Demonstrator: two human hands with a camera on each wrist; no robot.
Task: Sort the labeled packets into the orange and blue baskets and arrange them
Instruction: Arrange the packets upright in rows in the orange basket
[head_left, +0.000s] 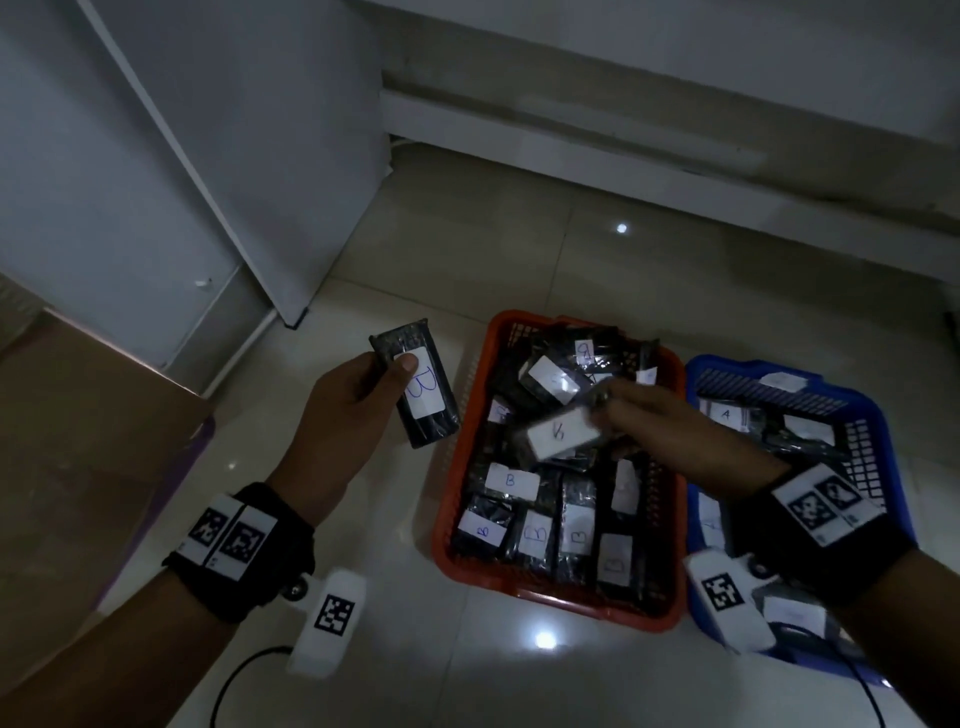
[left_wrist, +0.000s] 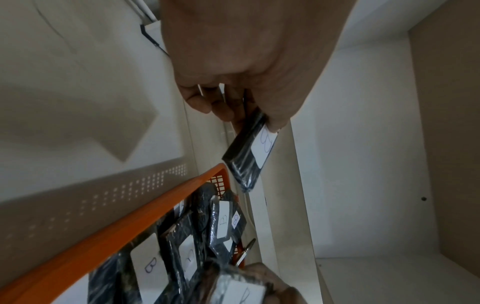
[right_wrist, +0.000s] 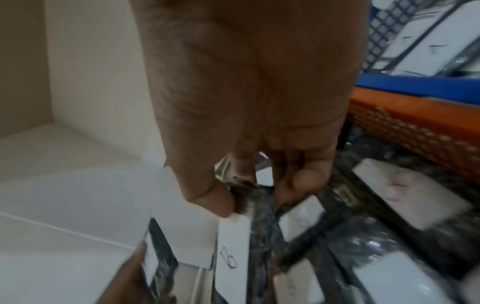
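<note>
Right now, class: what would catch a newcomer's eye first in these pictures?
Two baskets sit side by side on the pale floor: an orange basket full of dark B packets and a blue basket on its right. The left hand holds up a B packet; the right hand pinches another packet above the orange one.

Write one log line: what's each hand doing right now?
left hand: holds black B-labelled packet beside orange plastic basket | right hand: pinches white-labelled black packet over it
</note>
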